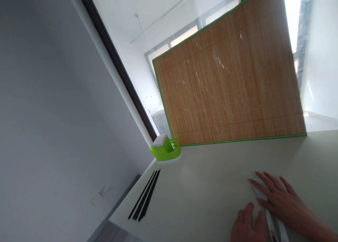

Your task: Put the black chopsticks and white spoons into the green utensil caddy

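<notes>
A narrow white item (269,221), perhaps a folded strip or a packet, lies at the lower right of the table and runs off the bottom edge of the view. My right hand (283,199) rests over its upper part, palm down with the fingers spread. To the left of the item is my left hand (249,222), its fingers bent and a ring on one of them. The lower part of this hand is cut off by the frame, and whether it grips anything cannot be made out.
Several black sticks (145,196) lie at the table's left edge. Behind them, a green basket (161,153) with a white base stands in the corner. A brown bamboo mat (229,76) with green edging leans upright against the glass at the back of the white table (200,185).
</notes>
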Demonstrator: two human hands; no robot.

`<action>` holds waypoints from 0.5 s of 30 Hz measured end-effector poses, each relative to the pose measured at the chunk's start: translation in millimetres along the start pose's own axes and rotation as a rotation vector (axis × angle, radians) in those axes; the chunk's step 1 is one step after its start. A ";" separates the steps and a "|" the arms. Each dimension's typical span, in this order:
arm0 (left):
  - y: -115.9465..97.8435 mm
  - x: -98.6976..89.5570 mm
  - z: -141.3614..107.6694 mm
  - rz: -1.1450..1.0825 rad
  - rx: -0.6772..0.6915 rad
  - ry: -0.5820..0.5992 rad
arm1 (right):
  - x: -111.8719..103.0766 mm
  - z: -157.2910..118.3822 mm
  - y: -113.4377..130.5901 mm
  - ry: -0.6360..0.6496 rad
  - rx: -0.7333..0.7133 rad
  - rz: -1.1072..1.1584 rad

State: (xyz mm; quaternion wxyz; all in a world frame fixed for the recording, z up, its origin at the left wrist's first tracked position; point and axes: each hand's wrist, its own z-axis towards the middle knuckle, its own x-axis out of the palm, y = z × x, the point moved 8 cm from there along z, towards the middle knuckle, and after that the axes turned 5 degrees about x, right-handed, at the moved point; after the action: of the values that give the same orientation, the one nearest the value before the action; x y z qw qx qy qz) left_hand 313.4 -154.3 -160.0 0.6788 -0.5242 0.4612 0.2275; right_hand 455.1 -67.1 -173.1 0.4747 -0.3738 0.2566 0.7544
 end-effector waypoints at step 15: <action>255.6 -225.1 -106.9 0.805 -0.747 -0.367 | -20.6 11.5 38.1 -0.068 -0.101 0.086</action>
State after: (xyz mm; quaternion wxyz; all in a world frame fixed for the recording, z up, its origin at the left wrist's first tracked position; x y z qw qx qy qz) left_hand -36.7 -124.8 -96.3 0.3765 -0.4636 0.3874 0.7022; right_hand 422.4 -85.3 -148.5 0.4307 -0.3600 0.2178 0.7984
